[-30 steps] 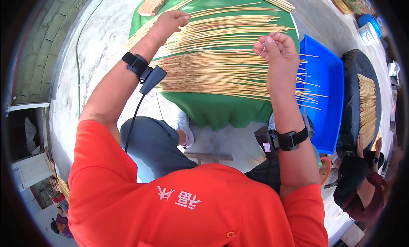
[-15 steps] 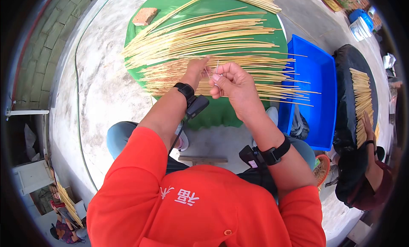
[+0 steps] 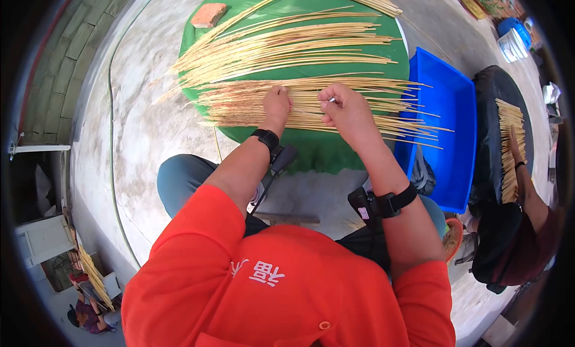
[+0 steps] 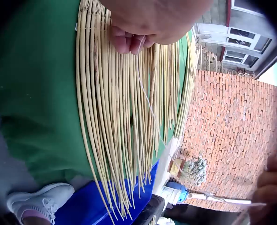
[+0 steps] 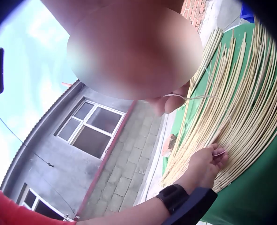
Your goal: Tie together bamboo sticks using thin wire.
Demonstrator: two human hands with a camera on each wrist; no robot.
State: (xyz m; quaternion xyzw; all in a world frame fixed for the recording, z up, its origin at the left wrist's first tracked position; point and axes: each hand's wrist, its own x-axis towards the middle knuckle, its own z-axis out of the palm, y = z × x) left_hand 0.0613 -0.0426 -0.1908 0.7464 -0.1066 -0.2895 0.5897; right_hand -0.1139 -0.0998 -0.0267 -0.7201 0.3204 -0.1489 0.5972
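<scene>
Long straw-coloured stalks (image 3: 311,116) with brushy reddish heads lie side by side on a green cloth (image 3: 323,158). My left hand (image 3: 277,106) is low over the near row, fingers curled on a thin white thread (image 4: 150,105). The thread runs across to my right hand (image 3: 350,114), which pinches it above the same stalks. A small shiny bit shows at the right fingertips in the head view; what it is, I cannot tell. Most of the right hand is blurred in the right wrist view, with thread leaving its fingers.
A brick (image 3: 209,15) rests at the table's far left. Stalk ends overhang a blue tub (image 3: 446,161) on the right. Past it, another person's hand (image 3: 515,146) is at stalks on a black-covered table (image 3: 486,113). An orange basket (image 3: 453,239) stands by my right knee.
My hands were wide apart, then came together over the near stalks. Since then both have settled slightly lower, a little further apart, with the thread still between them.
</scene>
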